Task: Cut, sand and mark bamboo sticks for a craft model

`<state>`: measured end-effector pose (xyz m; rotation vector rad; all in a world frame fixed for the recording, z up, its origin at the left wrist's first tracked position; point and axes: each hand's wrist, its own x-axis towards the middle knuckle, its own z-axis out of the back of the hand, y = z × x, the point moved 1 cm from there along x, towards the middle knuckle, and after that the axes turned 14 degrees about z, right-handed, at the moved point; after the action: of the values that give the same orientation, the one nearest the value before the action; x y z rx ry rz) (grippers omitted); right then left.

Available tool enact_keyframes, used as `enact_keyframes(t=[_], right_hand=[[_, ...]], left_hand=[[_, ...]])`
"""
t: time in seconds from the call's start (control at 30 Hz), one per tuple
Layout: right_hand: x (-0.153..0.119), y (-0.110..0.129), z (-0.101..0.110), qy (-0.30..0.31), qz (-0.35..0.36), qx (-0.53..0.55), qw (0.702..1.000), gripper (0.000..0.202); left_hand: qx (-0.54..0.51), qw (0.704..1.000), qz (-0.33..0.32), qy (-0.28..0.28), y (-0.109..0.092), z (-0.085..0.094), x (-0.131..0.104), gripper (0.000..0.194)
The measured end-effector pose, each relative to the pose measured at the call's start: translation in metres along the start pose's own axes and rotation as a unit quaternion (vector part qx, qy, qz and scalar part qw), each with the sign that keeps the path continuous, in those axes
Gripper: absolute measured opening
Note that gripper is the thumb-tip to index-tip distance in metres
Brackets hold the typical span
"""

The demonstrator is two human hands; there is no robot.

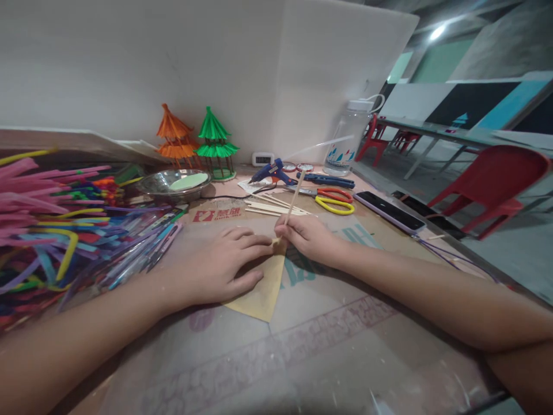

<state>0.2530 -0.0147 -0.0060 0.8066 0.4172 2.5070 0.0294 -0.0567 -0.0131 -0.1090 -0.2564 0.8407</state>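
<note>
A yellow piece of paper (265, 288) lies on the clear-covered tabletop in front of me. My left hand (235, 262) rests over its left part with fingers stretched out, pressing it down. At the paper's upper corner, my right hand (305, 233) pinches a thin wooden stick (295, 199) that points up and slightly right. The stick's lower end is hidden by my fingers. Beyond the hands lie several loose wooden sticks (265, 207).
At left is a heap of colourful pipe cleaners (38, 225). Behind stand a metal bowl (151, 184), orange (175, 135) and green (216, 144) pagoda models, a glue gun (270, 172) and a water bottle (345, 135). Scissors (334, 204) and a phone (389, 212) lie at right.
</note>
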Motion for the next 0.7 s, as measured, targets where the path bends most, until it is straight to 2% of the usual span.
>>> enact_keyframes(t=[0.13, 0.37, 0.5, 0.63, 0.7], right_hand=[[0.0001, -0.001, 0.0008, -0.012, -0.025, -0.004, 1.0, 0.028], [-0.0009, 0.0004, 0.0006, -0.009, -0.001, -0.032, 0.999, 0.027], [-0.0022, 0.0016, 0.0016, -0.001, 0.017, -0.005, 1.0, 0.028], [-0.0049, 0.0017, 0.0046, -0.046, 0.012, -0.014, 0.999, 0.03], [-0.0056, 0.0018, 0.004, -0.048, 0.022, -0.014, 0.999, 0.03]], left_hand=[[0.014, 1.0, -0.002, 0.011, -0.0005, 0.0001, 0.0, 0.044], [0.005, 1.0, 0.002, 0.008, -0.0001, 0.0, 0.0008, 0.044], [0.005, 1.0, -0.003, 0.011, 0.0007, -0.0005, 0.0006, 0.042], [0.015, 1.0, 0.0, 0.01, 0.0001, -0.0002, -0.0004, 0.042], [0.023, 1.0, -0.003, 0.009, -0.0001, 0.0001, -0.0005, 0.043]])
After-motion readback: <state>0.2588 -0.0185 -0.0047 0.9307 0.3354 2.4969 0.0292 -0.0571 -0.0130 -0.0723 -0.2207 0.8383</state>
